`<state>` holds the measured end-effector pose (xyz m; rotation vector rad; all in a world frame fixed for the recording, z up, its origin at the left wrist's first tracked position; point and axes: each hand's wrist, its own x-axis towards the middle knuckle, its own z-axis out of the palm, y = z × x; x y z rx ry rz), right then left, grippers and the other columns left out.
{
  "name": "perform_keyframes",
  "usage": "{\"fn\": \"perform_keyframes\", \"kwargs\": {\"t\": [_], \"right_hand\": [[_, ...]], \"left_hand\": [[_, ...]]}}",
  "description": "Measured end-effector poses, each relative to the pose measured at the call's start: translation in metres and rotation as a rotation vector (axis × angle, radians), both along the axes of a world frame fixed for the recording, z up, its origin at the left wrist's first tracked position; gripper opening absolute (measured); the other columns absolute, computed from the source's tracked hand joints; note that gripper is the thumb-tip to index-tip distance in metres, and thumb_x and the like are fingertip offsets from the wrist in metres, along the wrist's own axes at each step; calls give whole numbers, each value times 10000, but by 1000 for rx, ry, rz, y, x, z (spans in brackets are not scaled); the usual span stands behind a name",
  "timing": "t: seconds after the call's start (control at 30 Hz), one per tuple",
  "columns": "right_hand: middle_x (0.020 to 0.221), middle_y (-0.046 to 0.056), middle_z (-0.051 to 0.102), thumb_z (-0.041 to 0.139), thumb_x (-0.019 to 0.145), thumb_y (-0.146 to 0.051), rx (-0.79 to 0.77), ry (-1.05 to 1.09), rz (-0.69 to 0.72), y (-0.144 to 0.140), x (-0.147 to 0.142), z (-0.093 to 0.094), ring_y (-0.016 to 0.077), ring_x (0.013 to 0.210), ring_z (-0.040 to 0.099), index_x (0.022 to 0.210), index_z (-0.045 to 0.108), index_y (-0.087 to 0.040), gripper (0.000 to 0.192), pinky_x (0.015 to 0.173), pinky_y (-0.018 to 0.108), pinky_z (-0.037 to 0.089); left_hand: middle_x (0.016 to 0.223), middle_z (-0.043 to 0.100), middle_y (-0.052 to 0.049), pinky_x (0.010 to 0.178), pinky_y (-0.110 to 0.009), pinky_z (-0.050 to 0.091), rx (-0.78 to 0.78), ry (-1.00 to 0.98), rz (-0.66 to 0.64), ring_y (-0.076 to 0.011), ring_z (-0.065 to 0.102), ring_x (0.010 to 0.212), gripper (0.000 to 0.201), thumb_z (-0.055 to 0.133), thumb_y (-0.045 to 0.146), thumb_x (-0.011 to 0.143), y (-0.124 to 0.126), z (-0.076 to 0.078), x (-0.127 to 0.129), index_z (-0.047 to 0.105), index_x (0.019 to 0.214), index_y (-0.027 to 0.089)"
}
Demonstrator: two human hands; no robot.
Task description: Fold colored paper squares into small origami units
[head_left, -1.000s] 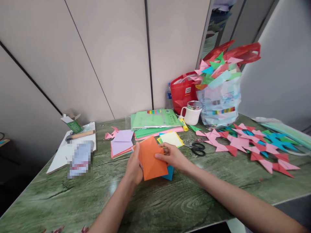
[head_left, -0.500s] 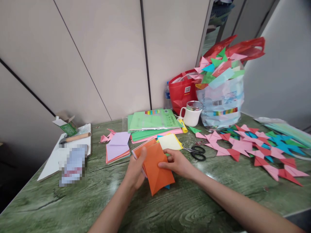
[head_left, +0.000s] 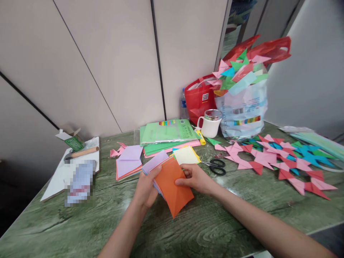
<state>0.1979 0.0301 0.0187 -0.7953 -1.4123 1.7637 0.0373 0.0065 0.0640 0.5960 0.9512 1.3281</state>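
My left hand (head_left: 145, 187) and my right hand (head_left: 195, 178) both grip a small stack of square paper sheets just above the green table (head_left: 188, 229). An orange sheet (head_left: 173, 188) lies on top, creased along its middle. A lilac sheet (head_left: 155, 162) fans out from the stack's far left side, and a thin blue edge shows beneath. My left thumb rests on the orange sheet's left edge. The fingers of my right hand pinch its upper right edge.
Behind the hands lie a pale yellow sheet (head_left: 185, 155), a lilac-topped pile (head_left: 129, 161), green paper packs (head_left: 166, 133) and scissors (head_left: 217, 166). Folded paper stars (head_left: 279, 161) cover the right side. A white mug (head_left: 211, 124), plastic bags (head_left: 243, 104), a bottle (head_left: 183, 105) and a clipboard (head_left: 72, 170) stand around.
The stack came lower and nearer to me, and the lilac sheet has slid out at its upper left. The blue piece below the orange sheet is almost covered now.
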Motion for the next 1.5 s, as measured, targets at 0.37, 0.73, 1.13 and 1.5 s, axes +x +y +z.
{"fn": "perform_keyframes", "kwargs": {"t": [0.37, 0.73, 1.13, 1.5], "right_hand": [[871, 66, 692, 771, 558, -218, -169, 141, 141, 8, 13, 5, 159, 743, 654, 939, 611, -126, 423, 689, 286, 498], [797, 67, 697, 661, 725, -251, -247, 325, 72, 15, 21, 14, 136, 691, 665, 916, 617, -111, 241, 646, 232, 528], [756, 54, 693, 658, 721, -315, -252, 395, 34, 17, 19, 3, 119, 630, 640, 883, 631, -130, 247, 617, 215, 510], [834, 46, 702, 690, 688, -301, -226, 396, -50, 9, 12, 7, 121, 700, 641, 878, 657, -144, 248, 649, 209, 494]], "left_hand": [[767, 702, -92, 673, -262, 495, -118, -77, -132, -172, 635, 672, 118, 586, 100, 674, -4, 18, -6, 665, 754, 63], [759, 687, -80, 623, -267, 481, 34, 96, -173, -167, 619, 669, 131, 641, 156, 666, 1, 53, 23, 652, 780, 94], [870, 669, -84, 655, -272, 484, 140, 166, -209, -165, 596, 733, 334, 675, 336, 673, -12, 31, 17, 635, 920, 115], [1160, 548, -63, 931, -377, 358, 539, 683, 151, -239, 454, 1128, 347, 657, 268, 687, -22, 24, 7, 616, 1031, 274]]}}
